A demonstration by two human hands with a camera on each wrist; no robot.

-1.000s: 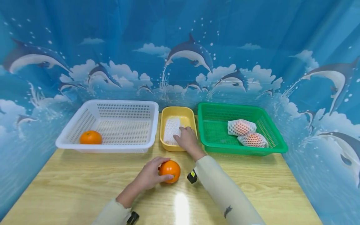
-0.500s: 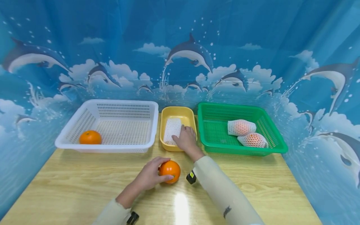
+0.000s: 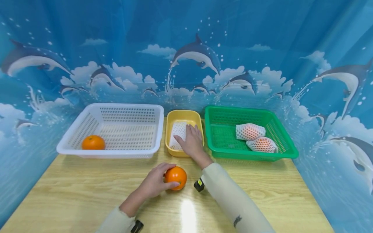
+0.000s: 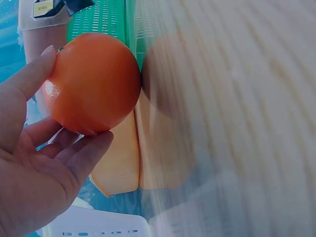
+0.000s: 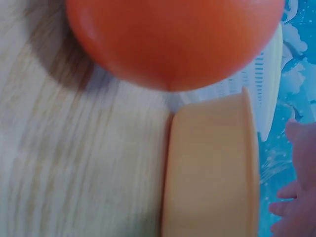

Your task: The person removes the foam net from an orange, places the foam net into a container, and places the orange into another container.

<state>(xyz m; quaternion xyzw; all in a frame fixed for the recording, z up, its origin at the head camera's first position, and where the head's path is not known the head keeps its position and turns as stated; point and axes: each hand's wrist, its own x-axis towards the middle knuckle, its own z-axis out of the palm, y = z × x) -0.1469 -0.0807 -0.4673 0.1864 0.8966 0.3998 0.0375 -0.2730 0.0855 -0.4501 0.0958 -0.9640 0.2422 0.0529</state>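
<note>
In the head view, the right hand reaches into the yellow tub with fingers extended and thumb spread away from them, pinching nothing that shows. The white foam net lies in the tub at ten o'clock from the palm, across the gap between thumb and forefinger; whether either touches it I cannot tell. Its long axis runs nearly twelve to six, tipped slightly toward one, and the right hand is much the nearer of the two. At about seven o'clock from that hand, the left hand holds an orange on the table, thumb on the near side, curled fingers on the far side. The orange sits at six o'clock from the tub, well apart from the net. Farther out, a white basket stands at nine o'clock from the tub, a second orange in its near corner, at eight; a green basket at three o'clock bears two net-wrapped fruits.
</note>
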